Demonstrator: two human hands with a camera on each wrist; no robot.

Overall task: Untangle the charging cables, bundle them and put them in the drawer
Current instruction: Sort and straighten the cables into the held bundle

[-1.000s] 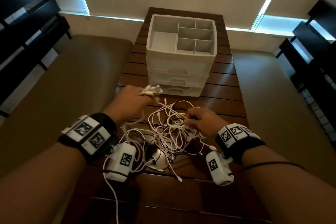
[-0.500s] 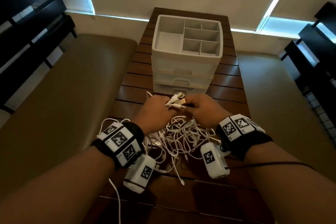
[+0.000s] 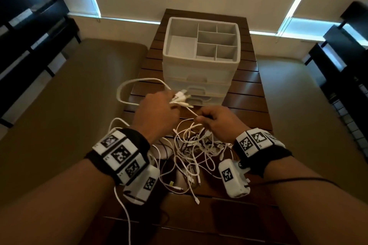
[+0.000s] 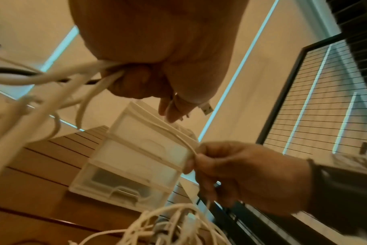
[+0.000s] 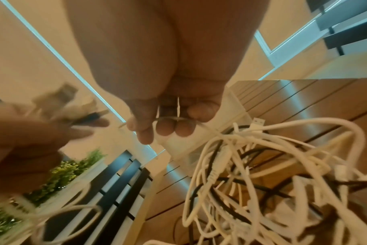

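Observation:
A tangle of white and dark charging cables [image 3: 195, 149] lies on the slatted wooden table [image 3: 247, 93] in front of a white three-drawer unit [image 3: 201, 77]. My left hand [image 3: 171, 101] is raised over the table and grips a bunch of cable ends [image 3: 182, 96]; a USB plug [image 4: 206, 109] sticks out past its fingers. To its right, my right hand [image 3: 199, 118] pinches one thin white cable [image 3: 191, 112] that runs up to the bunch. The pinch shows in the right wrist view [image 5: 170, 118]. A cable loop [image 3: 127, 89] arcs out left of the left hand.
All three drawers look closed, and an open divided tray [image 3: 201, 42] tops the unit. Padded tan benches [image 3: 69, 105] flank the table on both sides. Black slatted furniture [image 3: 29, 26] stands at the far left and right. One cable [image 3: 123, 205] hangs off the near edge.
The hands were together at the plug ends; now the right hand has slid down and right along one cable. The left hand keeps the bunch, and a loop has swung out left.

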